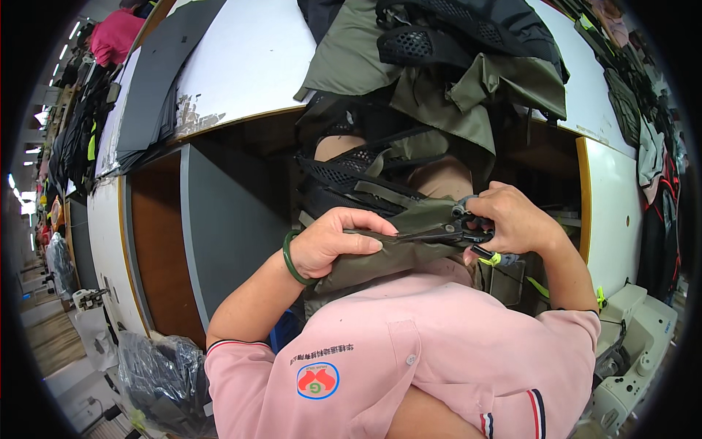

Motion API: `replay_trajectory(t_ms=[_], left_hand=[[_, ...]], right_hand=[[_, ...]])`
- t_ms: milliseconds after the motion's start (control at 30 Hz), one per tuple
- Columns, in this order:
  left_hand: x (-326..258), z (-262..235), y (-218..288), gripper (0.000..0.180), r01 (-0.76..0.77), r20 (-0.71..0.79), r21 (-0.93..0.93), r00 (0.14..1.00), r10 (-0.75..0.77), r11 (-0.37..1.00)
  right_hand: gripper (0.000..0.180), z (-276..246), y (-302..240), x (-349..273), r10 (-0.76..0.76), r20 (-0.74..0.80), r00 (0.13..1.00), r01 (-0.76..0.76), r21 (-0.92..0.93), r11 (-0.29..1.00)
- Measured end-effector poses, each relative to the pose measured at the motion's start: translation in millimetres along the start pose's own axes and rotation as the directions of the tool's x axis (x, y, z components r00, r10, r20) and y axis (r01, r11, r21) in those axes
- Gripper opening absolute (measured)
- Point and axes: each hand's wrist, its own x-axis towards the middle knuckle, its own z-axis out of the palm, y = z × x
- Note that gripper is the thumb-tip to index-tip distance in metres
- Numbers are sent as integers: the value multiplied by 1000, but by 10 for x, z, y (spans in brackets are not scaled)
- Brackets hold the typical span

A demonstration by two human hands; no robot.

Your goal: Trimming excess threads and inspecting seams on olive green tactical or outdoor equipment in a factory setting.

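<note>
An olive-green and black bag (398,263) with mesh straps lies across my lap. At its near edge, my left hand (336,245), with a green bangle at the wrist, pinches the olive fabric between thumb and fingers. My right hand (508,216) is closed round the dark handles of a pair of scissors (439,233). The blades point left along the fabric and reach close to my left fingertips. Whether a thread lies between the blades is too small to tell. A black cord end with a yellow-green tip (497,258) hangs under my right hand.
More olive and black bag pieces (431,44) drape over the edge of the white table (241,66) ahead. Dark flat panels (157,80) lie at its left. Open shelves (234,219) stand beneath. A sewing machine (636,351) sits at my right, a plastic-wrapped bundle (164,377) at my left.
</note>
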Motion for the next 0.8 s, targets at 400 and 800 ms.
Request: replay_trajectory(t_ms=[400,800], left_hand=[[71,113,22,32,-88,-81,-290,994,67,953],[192,350,5,36,-229,-181,-379,969,171,897]], right_hand=[[47,28,-71,-27,-139,-532,835,-123,-428,896],[37,20,-189,-59,-173,-622,764,-283,-564,775]])
